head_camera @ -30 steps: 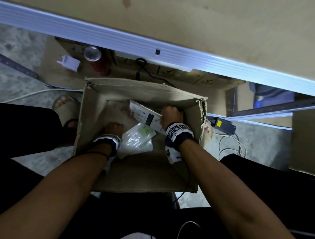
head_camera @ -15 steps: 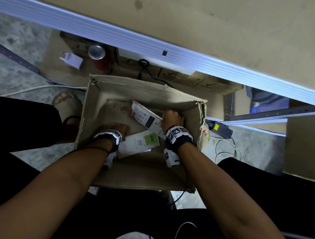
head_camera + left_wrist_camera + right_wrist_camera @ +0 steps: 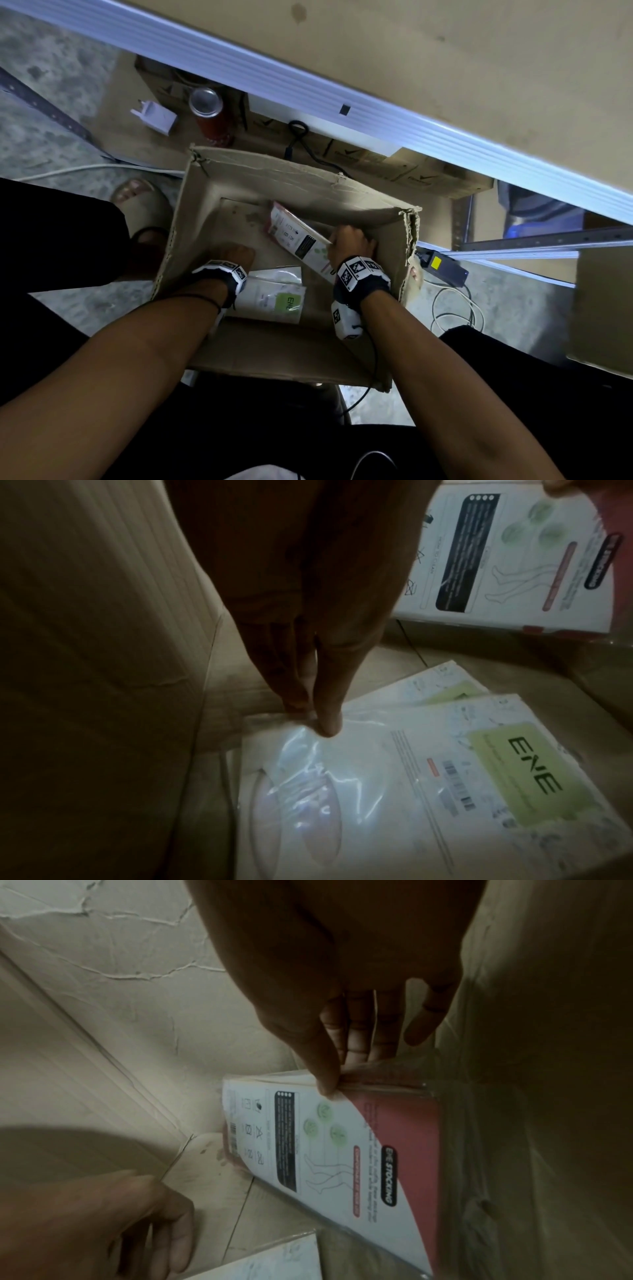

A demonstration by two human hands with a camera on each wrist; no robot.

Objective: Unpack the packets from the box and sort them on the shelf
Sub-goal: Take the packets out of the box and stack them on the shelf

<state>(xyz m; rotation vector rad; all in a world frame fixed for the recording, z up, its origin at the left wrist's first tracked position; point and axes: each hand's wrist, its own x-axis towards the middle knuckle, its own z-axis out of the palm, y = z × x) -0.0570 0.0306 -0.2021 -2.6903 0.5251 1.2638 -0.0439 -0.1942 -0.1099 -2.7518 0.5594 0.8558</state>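
Note:
An open cardboard box stands on the floor below me, and both my hands are inside it. My left hand reaches down by the left wall; its fingertips pinch the clear-plastic edge of a white packet with a green label. That packet lies flat on a second one like it. My right hand pinches the top edge of a red-and-white stocking packet, which stands tilted on edge against the right wall.
The shelf's metal front edge runs diagonally just beyond the box. On the floor behind the box are a red can and a white plug. A black power adapter and coiled cable lie right of it. A sandalled foot is at left.
The white packet in my left hand has come down from a raised, crumpled pose to lie flat, green label up. My right hand has kept its hold on the stocking packet, nearly still.

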